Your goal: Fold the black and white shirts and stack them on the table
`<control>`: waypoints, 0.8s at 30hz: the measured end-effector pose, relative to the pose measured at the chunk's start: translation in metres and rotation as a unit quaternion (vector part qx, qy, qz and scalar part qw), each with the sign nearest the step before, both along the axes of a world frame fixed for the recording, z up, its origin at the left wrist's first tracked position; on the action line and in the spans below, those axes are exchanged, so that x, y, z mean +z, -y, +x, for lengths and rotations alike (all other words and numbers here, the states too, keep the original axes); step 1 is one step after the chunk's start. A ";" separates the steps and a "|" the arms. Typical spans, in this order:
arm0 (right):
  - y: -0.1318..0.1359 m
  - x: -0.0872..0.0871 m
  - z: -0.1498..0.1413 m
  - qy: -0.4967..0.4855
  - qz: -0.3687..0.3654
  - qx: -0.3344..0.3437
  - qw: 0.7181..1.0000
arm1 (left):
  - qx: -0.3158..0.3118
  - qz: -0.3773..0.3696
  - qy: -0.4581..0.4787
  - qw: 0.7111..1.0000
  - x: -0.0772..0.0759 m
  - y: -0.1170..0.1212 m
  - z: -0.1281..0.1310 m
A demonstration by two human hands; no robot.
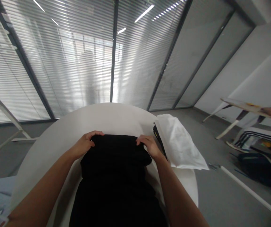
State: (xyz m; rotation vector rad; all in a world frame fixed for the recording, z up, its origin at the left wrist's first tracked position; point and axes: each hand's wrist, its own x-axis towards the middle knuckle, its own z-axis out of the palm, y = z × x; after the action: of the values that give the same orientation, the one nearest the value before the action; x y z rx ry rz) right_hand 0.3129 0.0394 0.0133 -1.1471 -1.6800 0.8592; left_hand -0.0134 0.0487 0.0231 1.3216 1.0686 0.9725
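Note:
A black folded garment (116,157) lies on a round white table (107,118), its lower part running off toward me. My left hand (85,143) grips the garment's far left corner with curled fingers. My right hand (149,145) pinches the far right corner in the same way. Both hands rest on the tabletop at the fold's far edge.
A white cloth (179,142) lies over a dark item at the table's right edge. Glass walls with blinds stand behind. A white ladder frame (3,113) is at the left. On the floor at the right lie a striped cloth (258,135), a dark bag (260,168) and a white rod (251,190).

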 end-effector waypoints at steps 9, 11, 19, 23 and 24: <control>-0.010 -0.010 0.001 0.197 0.017 -0.234 0.952 | 0.070 0.126 -0.083 0.986 -0.020 -0.011 0.004; -0.008 -0.010 0.005 0.209 -0.057 -0.277 0.936 | 0.067 0.151 -0.098 0.981 -0.023 -0.012 0.004; -0.009 -0.021 0.000 0.201 -0.091 -0.213 0.952 | 0.066 0.198 -0.116 0.971 -0.032 -0.017 0.001; -0.012 -0.016 -0.001 0.200 -0.072 -0.181 0.960 | 0.062 0.223 -0.125 0.965 -0.041 -0.023 -0.005; -0.013 -0.015 -0.001 0.183 -0.067 -0.182 0.964 | 0.063 0.231 -0.128 0.962 -0.042 -0.025 -0.007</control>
State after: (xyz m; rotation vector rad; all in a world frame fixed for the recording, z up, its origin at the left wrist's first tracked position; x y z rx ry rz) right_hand 0.3118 0.0526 -0.0021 -1.7276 -1.6374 0.5568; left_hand -0.0199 0.0736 -0.0191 1.8169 1.1742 1.2185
